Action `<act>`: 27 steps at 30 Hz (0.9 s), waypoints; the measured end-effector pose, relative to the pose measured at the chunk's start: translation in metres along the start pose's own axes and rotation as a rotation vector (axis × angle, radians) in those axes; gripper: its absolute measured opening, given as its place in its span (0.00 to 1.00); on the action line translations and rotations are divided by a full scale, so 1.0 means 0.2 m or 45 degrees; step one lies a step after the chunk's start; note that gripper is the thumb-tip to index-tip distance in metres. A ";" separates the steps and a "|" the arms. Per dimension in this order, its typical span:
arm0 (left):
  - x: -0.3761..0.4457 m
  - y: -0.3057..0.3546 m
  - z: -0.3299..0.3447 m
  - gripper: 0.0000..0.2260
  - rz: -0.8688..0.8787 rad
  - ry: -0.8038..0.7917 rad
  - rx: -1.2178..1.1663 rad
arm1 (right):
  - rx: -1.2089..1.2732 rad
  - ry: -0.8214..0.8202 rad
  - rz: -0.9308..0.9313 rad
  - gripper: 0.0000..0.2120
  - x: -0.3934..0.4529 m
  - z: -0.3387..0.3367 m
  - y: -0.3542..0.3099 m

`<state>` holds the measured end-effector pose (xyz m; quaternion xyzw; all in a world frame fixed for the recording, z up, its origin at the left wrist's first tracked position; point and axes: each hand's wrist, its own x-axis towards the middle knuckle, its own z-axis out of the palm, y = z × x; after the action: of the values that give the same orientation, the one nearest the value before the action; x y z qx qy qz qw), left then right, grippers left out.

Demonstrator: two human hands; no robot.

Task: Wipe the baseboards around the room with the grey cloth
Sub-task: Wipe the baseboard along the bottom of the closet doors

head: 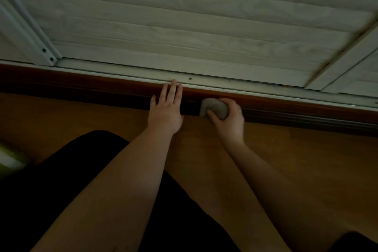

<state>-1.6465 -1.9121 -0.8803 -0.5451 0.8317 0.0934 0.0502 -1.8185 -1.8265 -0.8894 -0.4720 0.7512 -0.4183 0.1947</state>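
Right hand [229,120] grips bunched grey cloth [213,108] against brown baseboard [286,111]. Left hand [166,108] flat, fingers straight, resting on baseboard's top edge. No legible writing.

Blurred green object [10,159] at left edge

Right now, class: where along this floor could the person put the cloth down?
Bare wooden floor lies right of the right hand, below the baseboard. It's crowded centrally, where the left hand and grey cloth meet.
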 end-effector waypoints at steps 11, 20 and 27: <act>-0.01 -0.01 0.01 0.39 0.002 0.038 -0.016 | -0.025 -0.032 -0.032 0.19 0.05 0.18 -0.06; -0.01 -0.01 0.01 0.34 0.016 0.040 -0.005 | -0.025 -0.016 0.087 0.19 0.11 -0.18 0.14; 0.00 -0.01 0.02 0.33 0.013 0.053 0.009 | -0.108 0.121 0.179 0.17 0.13 -0.51 0.36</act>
<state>-1.6457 -1.9119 -0.8838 -0.5425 0.8356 0.0792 0.0344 -1.9406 -1.7896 -0.8868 -0.4056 0.8080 -0.3932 0.1676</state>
